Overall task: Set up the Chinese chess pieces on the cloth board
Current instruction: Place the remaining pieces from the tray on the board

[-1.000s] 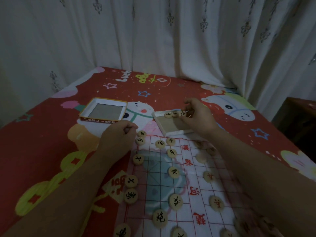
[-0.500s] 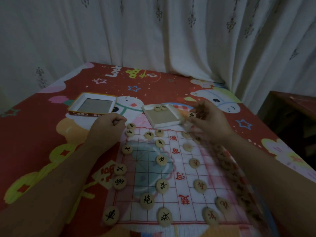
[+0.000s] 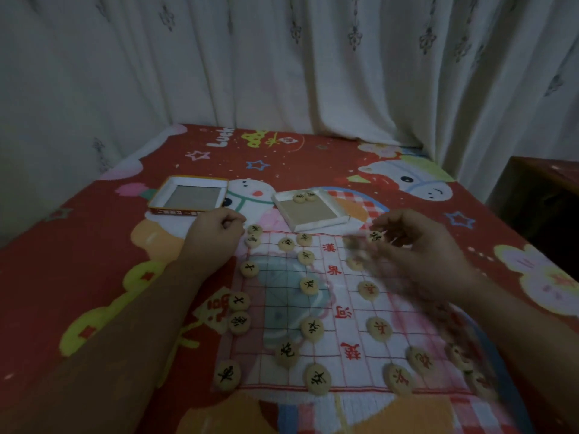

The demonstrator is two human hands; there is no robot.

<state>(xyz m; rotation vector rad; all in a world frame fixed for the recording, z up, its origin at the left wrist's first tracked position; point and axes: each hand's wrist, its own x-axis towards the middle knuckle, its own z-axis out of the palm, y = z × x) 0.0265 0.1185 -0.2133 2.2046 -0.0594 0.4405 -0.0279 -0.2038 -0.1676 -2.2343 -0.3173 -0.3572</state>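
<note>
A white cloth board (image 3: 332,311) with a red grid lies on the red blanket. Several round wooden pieces with black or red characters stand on it. My right hand (image 3: 419,255), blurred by motion, pinches one black-marked chess piece (image 3: 375,236) above the board's far right corner. My left hand (image 3: 214,234) rests as a loose fist at the board's far left corner, beside two pieces (image 3: 254,234); whether it holds anything is hidden. A white box tray (image 3: 313,225) beyond the board holds two more pieces (image 3: 304,196).
An orange-sided box lid (image 3: 191,209) lies open side up at the far left of the board. White curtains (image 3: 282,73) hang behind the bed. A dark wooden cabinet (image 3: 545,195) stands off the right edge.
My right hand took a piece from the white tray and carried it right and toward me, over the board's far right corner. The camera view tilted down. My left hand stayed put.
</note>
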